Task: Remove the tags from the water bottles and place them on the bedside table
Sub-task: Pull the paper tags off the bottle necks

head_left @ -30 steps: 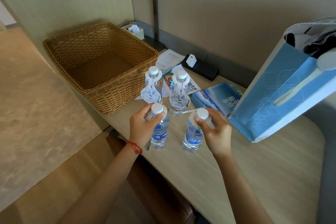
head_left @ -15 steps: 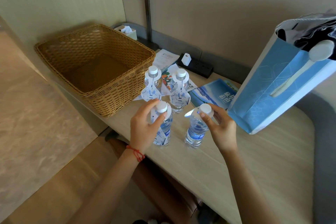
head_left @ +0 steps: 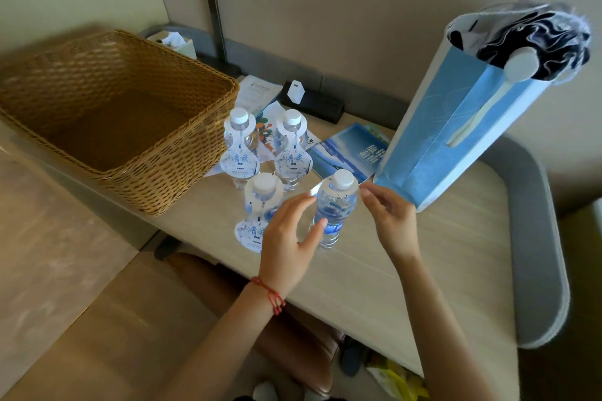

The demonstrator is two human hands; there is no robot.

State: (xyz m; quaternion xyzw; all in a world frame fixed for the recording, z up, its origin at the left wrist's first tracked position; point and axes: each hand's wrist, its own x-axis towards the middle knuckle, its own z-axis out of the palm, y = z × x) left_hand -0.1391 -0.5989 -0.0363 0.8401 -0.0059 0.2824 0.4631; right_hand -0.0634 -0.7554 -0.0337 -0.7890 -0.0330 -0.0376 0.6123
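Observation:
Four small clear water bottles with white caps stand on the beige bedside table [head_left: 423, 254]. The back left bottle [head_left: 240, 143], the back right bottle [head_left: 291, 143] and the front left bottle [head_left: 262, 202] each carry a white printed tag [head_left: 250, 233] hanging from the neck. On the front right bottle [head_left: 335, 208] the tag [head_left: 353, 186] is lifted flat around the neck. My right hand [head_left: 389, 218] pinches that tag's right edge. My left hand [head_left: 288, 238] is spread at the bottle's left side, index tip at the tag's left tip, thumb against the bottle.
A large wicker basket [head_left: 169, 179] stands left of the bottles. A tall blue paper bag [head_left: 456, 127] stands close on the right. Behind lie a blue brochure [head_left: 345, 150], leaflets, a black power strip [head_left: 314, 101], a lamp post [head_left: 211, 10] and a tissue box [head_left: 177, 44].
My left hand has left the front left bottle and moved right to the front right bottle. The front left tag hangs free again. My right hand has kept hold of the front right tag.

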